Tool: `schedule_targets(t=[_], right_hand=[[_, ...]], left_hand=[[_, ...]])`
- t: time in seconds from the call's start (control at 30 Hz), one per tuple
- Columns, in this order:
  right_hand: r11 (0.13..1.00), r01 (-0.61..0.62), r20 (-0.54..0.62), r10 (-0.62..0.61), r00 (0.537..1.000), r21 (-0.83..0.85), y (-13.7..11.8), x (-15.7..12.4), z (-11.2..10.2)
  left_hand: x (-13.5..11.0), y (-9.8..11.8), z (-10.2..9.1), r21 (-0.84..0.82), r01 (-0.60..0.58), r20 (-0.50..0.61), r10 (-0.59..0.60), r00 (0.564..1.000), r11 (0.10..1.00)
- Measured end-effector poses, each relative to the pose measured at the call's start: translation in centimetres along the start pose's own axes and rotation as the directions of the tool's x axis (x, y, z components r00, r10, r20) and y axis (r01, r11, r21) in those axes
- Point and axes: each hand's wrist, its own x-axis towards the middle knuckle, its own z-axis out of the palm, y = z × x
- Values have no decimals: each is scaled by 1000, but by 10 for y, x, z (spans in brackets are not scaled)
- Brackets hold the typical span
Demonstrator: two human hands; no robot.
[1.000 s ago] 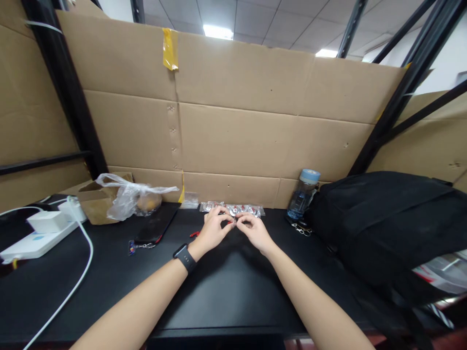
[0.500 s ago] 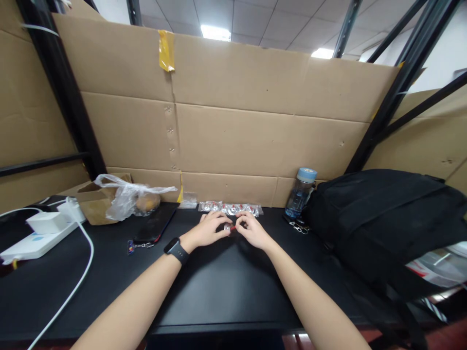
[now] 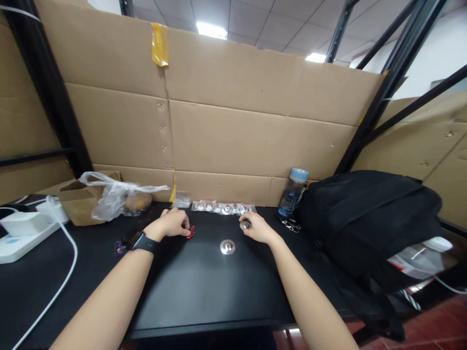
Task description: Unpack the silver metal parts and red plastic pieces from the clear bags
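A round silver metal disc (image 3: 227, 247) lies on the black table (image 3: 204, 291) between my hands. My left hand (image 3: 171, 224) rests knuckles-up, fingers curled, with a small red clip (image 3: 190, 232) at its fingertips. My right hand (image 3: 255, 227) is closed with a small silver piece (image 3: 244, 225) in its fingertips. Behind both hands a row of clear packets with silver and red parts (image 3: 223, 207) lies against the cardboard wall (image 3: 233, 131).
A blue-capped water bottle (image 3: 292, 192), keys (image 3: 290, 225) and a black backpack (image 3: 368, 218) stand on the right. A paper bag (image 3: 78, 204), plastic bag (image 3: 116, 197), phone, white power strip (image 3: 22, 233) and cable (image 3: 69, 262) are on the left.
My hands have come apart from a joint pinch at the packets. The left moved left to the red clip, the right stayed with a small silver piece, and a silver disc now lies between them.
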Motion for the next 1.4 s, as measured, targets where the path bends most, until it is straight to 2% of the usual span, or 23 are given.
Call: schedule_targets(t=[0.07, 0.13, 0.3, 0.43, 0.53, 0.67, 0.83, 0.93, 1.1, 1.27, 1.4], right_hand=[[995, -73, 7, 73, 997, -70, 11, -1, 0], [994, -92, 30, 94, 995, -57, 18, 0, 2], [997, -50, 41, 48, 998, 65, 24, 3, 7], [998, -41, 28, 39, 999, 50, 24, 3, 8], [997, -71, -5, 71, 997, 4, 25, 2, 8], [992, -123, -79, 121, 990, -22, 22, 2, 5], [989, -19, -152, 42, 988, 145, 10, 3, 3], [932, 29, -211, 52, 976, 362, -2, 6, 9], [720, 116, -264, 97, 960, 685, -28, 10, 25], [582, 166, -289, 123, 950, 796, -50, 9, 35], [538, 174, -281, 123, 952, 825, -57, 7, 36]], left_hand=[[0, -2, -1, -6, 14, 32, -13, 999, 1000], [0, -3, -1, -2, 13, 67, -13, 998, 1000], [1, -2, 2, 70, 24, 72, -29, 997, 997], [2, 2, 0, 71, 1, -29, 1, 1000, 997], [1, 11, -3, -7, -95, -130, 93, 987, 995], [3, 35, 3, -141, -231, -254, 190, 948, 963], [8, 63, 23, -170, -266, -387, 184, 903, 949], [11, 72, 33, -180, -264, -445, 160, 881, 948], [10, 82, 37, -259, -270, -494, 113, 862, 927], [10, 92, 39, -383, -358, -548, 102, 830, 852], [12, 98, 46, -420, -434, -598, 116, 793, 798]])
